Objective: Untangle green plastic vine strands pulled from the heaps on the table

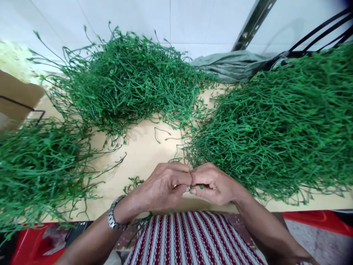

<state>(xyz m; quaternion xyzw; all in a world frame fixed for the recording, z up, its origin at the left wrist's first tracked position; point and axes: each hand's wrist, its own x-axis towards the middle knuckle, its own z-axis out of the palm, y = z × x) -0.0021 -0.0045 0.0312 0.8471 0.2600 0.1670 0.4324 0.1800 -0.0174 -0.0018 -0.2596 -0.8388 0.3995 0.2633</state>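
My left hand, with a metal watch on its wrist, is closed in a pinch near the table's front edge. Its fingertips meet those of my right hand, which is pinched too. Between them shows a bit of a thin green stem; most of it is hidden by the fingers. Just beyond my right hand spreads a large pile of thin green stems with small forked tips. A few loose stems lie behind my left wrist.
A second heap of green stems lies at the back against the white tiled wall, and a third heap at the left. Grey-green cloth is bunched at the back. Red stools show below the pale tabletop.
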